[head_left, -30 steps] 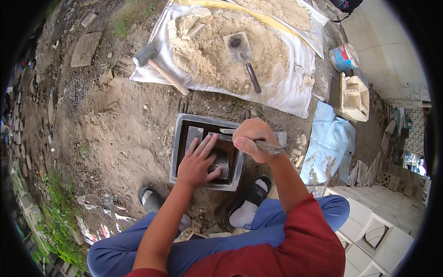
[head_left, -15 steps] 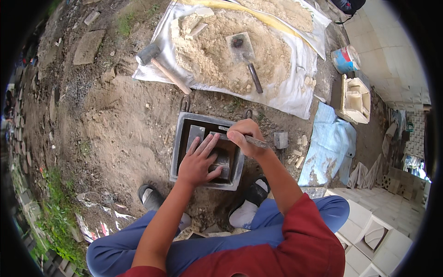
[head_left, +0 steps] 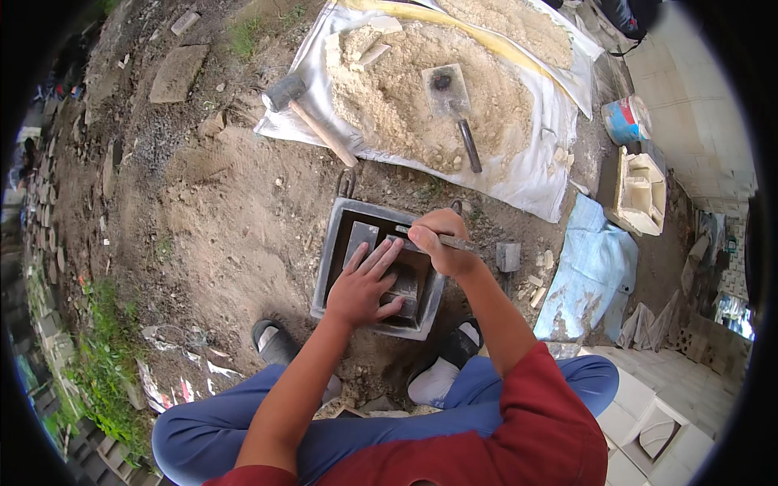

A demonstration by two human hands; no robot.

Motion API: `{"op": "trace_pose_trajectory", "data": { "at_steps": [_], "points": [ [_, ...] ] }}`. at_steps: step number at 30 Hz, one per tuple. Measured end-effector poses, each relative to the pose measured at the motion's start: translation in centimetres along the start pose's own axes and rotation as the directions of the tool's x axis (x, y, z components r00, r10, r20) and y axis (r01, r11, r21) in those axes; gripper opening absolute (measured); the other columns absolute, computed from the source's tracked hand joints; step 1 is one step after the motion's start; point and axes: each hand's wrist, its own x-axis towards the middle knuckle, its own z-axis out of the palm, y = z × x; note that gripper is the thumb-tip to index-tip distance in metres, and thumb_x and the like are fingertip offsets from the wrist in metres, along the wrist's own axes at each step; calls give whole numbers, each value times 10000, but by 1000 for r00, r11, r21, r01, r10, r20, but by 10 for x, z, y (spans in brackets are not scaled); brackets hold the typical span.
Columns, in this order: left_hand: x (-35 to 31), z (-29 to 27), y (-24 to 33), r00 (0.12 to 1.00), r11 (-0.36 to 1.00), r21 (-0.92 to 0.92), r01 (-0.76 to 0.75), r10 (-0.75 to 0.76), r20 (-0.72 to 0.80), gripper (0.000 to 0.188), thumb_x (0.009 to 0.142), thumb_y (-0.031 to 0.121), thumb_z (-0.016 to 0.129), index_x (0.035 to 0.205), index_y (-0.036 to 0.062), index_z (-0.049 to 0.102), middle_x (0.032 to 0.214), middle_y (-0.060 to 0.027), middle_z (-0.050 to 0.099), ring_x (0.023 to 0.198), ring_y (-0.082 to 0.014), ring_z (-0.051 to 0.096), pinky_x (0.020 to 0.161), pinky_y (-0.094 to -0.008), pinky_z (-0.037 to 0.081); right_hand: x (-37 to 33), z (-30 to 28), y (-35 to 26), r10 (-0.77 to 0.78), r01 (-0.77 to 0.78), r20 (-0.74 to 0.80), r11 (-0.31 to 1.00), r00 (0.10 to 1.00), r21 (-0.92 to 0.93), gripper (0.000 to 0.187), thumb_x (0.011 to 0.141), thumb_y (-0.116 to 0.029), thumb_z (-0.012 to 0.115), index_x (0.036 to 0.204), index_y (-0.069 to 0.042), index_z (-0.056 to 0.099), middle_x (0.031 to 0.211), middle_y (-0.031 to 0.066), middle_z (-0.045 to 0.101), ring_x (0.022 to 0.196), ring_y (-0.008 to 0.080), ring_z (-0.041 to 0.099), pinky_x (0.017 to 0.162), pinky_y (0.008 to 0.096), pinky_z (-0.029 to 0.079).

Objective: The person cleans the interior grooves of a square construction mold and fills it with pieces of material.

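A grey rectangular metal mould (head_left: 327, 257) with loop handles stands on the dirt between my feet. Inside it are a grey flat-topped block (head_left: 362, 236) and a dark inner piece with a rounded hollow (head_left: 408, 285). My left hand (head_left: 356, 293) lies spread on these inner pieces, fingers pointing away from me. At the mould's far right, my right hand (head_left: 442, 241) is closed round a thin flat metal bar (head_left: 459, 242). The bar's other end reaches over the inside of the mould, partly hidden by my fingers.
Beyond the mould, a white sheet (head_left: 519, 198) bears a heap of pale sandy material (head_left: 389, 105) with a trowel (head_left: 447, 91) on it. A mallet (head_left: 312, 117) lies at its left edge. To the right are a small grey block (head_left: 508, 257), blue sacking (head_left: 587, 271), a cast block (head_left: 640, 193) and a bucket (head_left: 626, 120).
The whole view has shifted slightly, so the scene sits farther right. Both hands keep nearly the same places on the mould, and the bar stays in my right hand.
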Motion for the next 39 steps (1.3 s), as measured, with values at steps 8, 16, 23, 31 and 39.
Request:
{"op": "trace_pose_trajectory", "data": {
  "at_steps": [8,16,23,31,39],
  "points": [
    [-10,-2,-2,999,1000,22,15,-16,43,420,858,489,654,920,79,720,1640,-98,328,1516,-239,302,1240,-490,205,10,-3,-42,-44,43,43,998,998,41,279,947,-125,609,727,46,610,603,152,543,507,242,511,517,337,410],
    [-5,0,0,999,1000,21,1,-2,50,451,871,520,633,992,97,733,1593,-119,392,1500,-254,328,1249,-494,186,2,8,6,-94,92,66,995,993,34,264,954,-106,601,737,38,647,621,147,582,511,258,524,526,331,430],
    [-7,-2,-1,996,998,58,4,-10,89,509,883,557,612,1075,105,746,1528,-142,471,1486,-279,347,1259,-498,160,6,1,-29,-100,118,145,986,984,-120,292,927,-187,607,711,6,645,632,136,600,550,310,563,548,382,437],
    [-10,-2,-1,999,1000,-16,6,-5,43,429,878,493,627,897,73,713,1631,-104,344,1511,-235,307,1247,-478,198,11,10,-6,-30,30,21,999,999,26,332,946,-134,604,660,23,547,541,128,456,468,264,458,486,365,371],
    [-1,-3,-2,1000,1000,-1,-13,13,-14,427,885,490,622,889,72,708,1635,-91,340,1506,-231,316,1243,-472,209,13,14,24,-149,148,38,989,988,11,357,957,-175,587,667,32,561,553,127,474,482,246,471,499,363,381]
  ]
}}
